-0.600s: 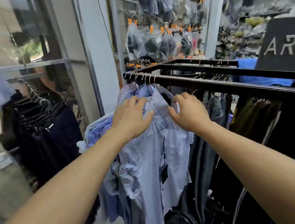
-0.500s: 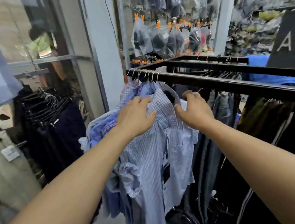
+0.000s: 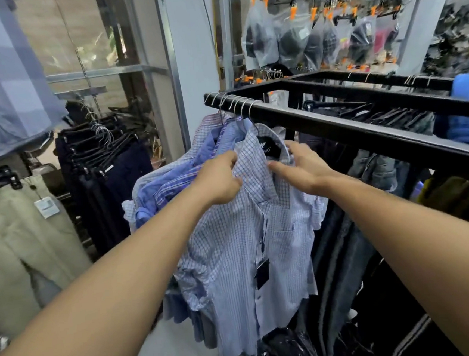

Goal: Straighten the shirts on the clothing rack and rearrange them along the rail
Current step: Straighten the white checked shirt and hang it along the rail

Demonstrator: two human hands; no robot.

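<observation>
Several blue and checked shirts hang bunched at the left end of a black rail [image 3: 333, 123] on metal hangers [image 3: 235, 104]. The front one is a light blue checked shirt [image 3: 241, 234] with a dark tag. My left hand [image 3: 219, 180] pinches its left collar and shoulder. My right hand [image 3: 300, 169] grips the right side of its collar, with the fingers curled over the edge. Behind it hang darker blue shirts [image 3: 169, 189].
Dark trousers [image 3: 106, 183] hang on a rack to the left, with beige trousers [image 3: 14, 239] nearer. A second black rail [image 3: 375, 80] runs behind, with dark garments below. Bagged items [image 3: 309, 38] hang on the back wall. A white pillar [image 3: 191, 56] stands behind the shirts.
Both hands have shifted from lying flat on the shirt's shoulders to gripping its collar. The collar now stands open and shows the inner label. The view has moved closer.
</observation>
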